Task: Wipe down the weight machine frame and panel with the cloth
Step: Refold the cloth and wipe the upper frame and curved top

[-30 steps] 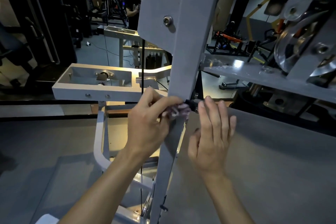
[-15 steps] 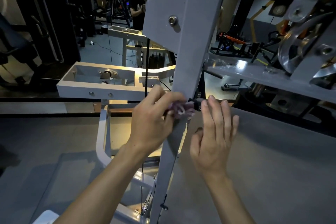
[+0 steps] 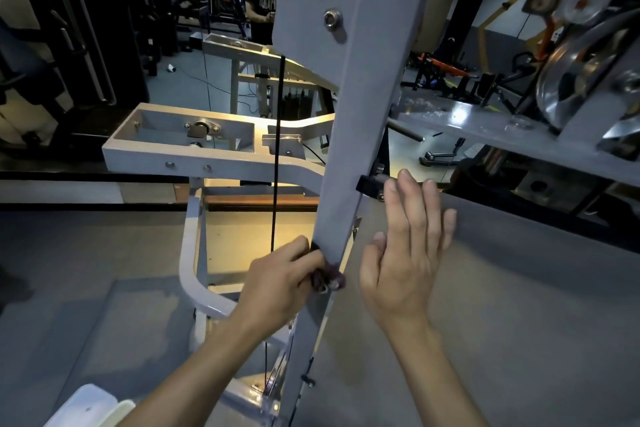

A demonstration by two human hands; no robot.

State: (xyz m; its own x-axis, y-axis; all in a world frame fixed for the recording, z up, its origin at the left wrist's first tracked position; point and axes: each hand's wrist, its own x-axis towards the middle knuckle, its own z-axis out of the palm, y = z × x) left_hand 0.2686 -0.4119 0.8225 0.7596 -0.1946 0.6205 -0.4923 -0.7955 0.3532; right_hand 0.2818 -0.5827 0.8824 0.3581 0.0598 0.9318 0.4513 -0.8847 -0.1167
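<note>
Grey frame upright [image 3: 349,135] and grey panel [image 3: 519,305]; purplish cloth [image 3: 329,279]; black cable [image 3: 277,156].

— Left hand [image 3: 277,282]?
— I log it: fingers curled tight, pinching, forearm angled up from below.
— Right hand [image 3: 403,258]?
— Mine reads flat: fingers straight, pointing upward, thumb splayed.

Two hands are in view: one left hand [image 3: 277,284] and one right hand [image 3: 405,253]. One cloth [image 3: 327,279], bunched and purplish. One grey upright frame post [image 3: 360,114] with one hex bolt [image 3: 332,19]. One grey panel [image 3: 519,305]. One black cable [image 3: 278,149]. One metal pulley wheel [image 3: 575,76]. One person [image 3: 258,0] stands in the background.
</note>
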